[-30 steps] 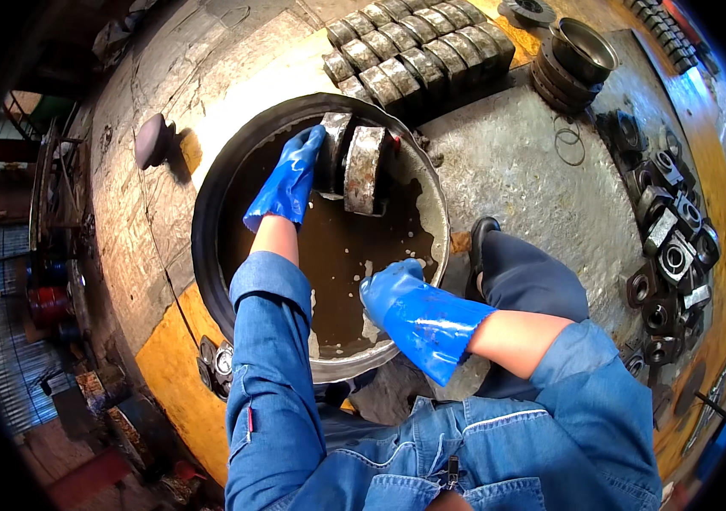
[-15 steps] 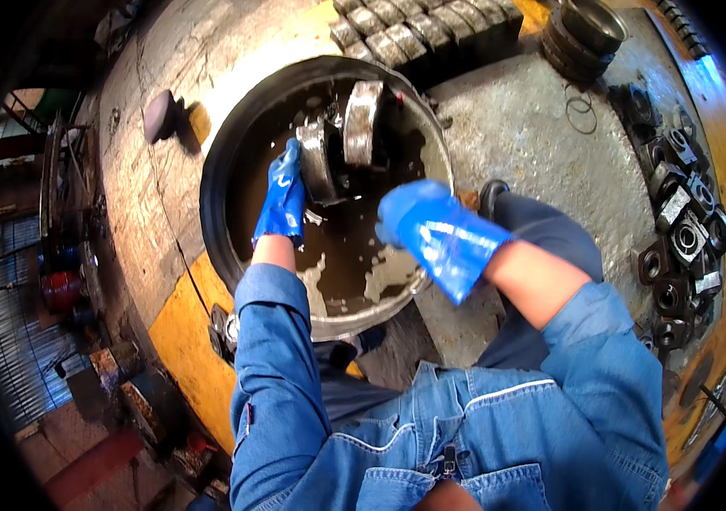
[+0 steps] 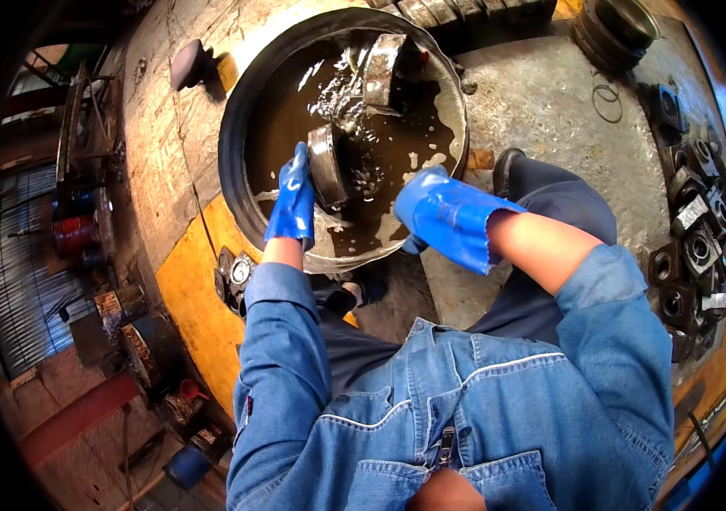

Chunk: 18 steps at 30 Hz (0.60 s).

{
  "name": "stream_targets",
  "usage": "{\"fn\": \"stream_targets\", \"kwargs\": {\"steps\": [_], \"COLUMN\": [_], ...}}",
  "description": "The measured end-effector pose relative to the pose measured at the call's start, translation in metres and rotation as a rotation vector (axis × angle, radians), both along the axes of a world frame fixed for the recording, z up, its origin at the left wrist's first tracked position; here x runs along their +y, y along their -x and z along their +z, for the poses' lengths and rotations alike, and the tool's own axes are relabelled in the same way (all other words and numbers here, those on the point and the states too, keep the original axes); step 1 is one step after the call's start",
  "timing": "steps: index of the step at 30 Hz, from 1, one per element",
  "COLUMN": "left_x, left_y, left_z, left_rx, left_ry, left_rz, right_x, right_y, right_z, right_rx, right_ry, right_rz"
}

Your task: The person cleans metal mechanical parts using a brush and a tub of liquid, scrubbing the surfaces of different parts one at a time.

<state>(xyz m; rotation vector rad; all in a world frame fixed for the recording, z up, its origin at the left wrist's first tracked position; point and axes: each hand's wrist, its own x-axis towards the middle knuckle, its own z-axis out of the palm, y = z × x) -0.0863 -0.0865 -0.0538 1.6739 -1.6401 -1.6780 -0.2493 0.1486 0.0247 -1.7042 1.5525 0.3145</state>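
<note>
A round black basin [image 3: 235,153] of murky brown liquid sits in front of me. My left hand [image 3: 293,200], in a blue rubber glove, grips a thick metal ring [image 3: 325,166] that stands on edge, partly in the liquid. Its fingers lie along the ring's outer left side. A second thick metal ring [image 3: 383,72] stands tilted farther back in the basin. My right hand [image 3: 435,209], gloved the same way, is by the basin's near right rim with its fingers curled under. Whatever it may hold is hidden beneath the glove.
Metal blocks [image 3: 440,13] line up behind the basin. Stacked metal rings [image 3: 614,34] stand at the back right, with thin wire rings [image 3: 607,102] lying nearer. Several square bearing housings [image 3: 691,238] are piled along the right. A rounded knob-like object [image 3: 188,64] lies left of the basin.
The whole view has shifted, so the basin sits higher in it. The two rings are farther apart, the gripped one nearer me. My right hand has drawn back toward the rim.
</note>
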Motion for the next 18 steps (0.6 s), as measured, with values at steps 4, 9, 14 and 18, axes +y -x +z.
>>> {"fn": "stream_targets", "kwargs": {"steps": [4, 9, 14, 18], "left_x": [0.005, 0.029, 0.083, 0.117], "left_y": [-0.032, -0.059, -0.098, -0.076], "left_z": [-0.005, 0.030, 0.087, 0.103], "left_rx": [0.041, -0.221, -0.046, 0.083], "left_ry": [0.015, 0.219, 0.123, -0.175], "left_rz": [0.035, -0.249, -0.088, -0.155], "right_x": [-0.017, -0.025, 0.026, 0.028], "right_y": [-0.037, -0.037, 0.015, 0.057], "right_z": [-0.050, -0.014, 0.068, 0.024], "right_rx": [0.113, 0.260, -0.068, -0.606], "right_ry": [-0.039, -0.228, 0.242, 0.290], "right_rz": [0.008, 0.002, -0.450, -0.983]}}
